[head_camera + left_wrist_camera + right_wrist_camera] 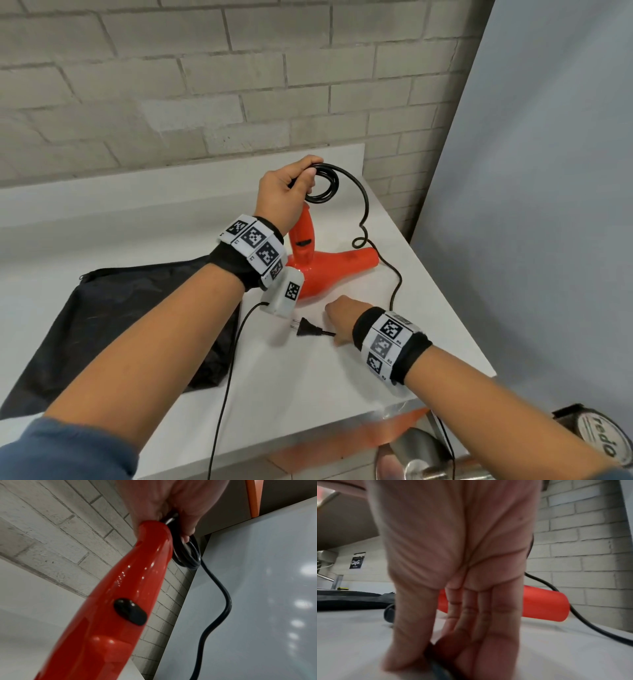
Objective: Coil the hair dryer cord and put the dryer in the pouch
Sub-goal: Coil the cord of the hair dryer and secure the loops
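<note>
- one hair dryer, one cord with one plug at its end, one pouch, all on one white table; my two hands are both in view
- the dryer is glossy orange-red with a black switch on its handle; its body lies on the table with the nozzle pointing right and the handle standing upward; the pouch is black fabric, lying flat just left of the dryer, partly under my left forearm
- the cord is black; a few small loops sit gathered at the top of the handle; from there it arcs up and right, kinks, drops past the nozzle and runs along the table to the plug, which lies flat in front of the dryer, prongs pointing left
- my left hand is raised above the table, fingers curled round the handle top and the loops together, thumb side toward the wall
- my right hand is low on the table, palm down, wrist bent; thumb and fingertips close on the cord just behind the plug, pinching it against the tabletop
</note>
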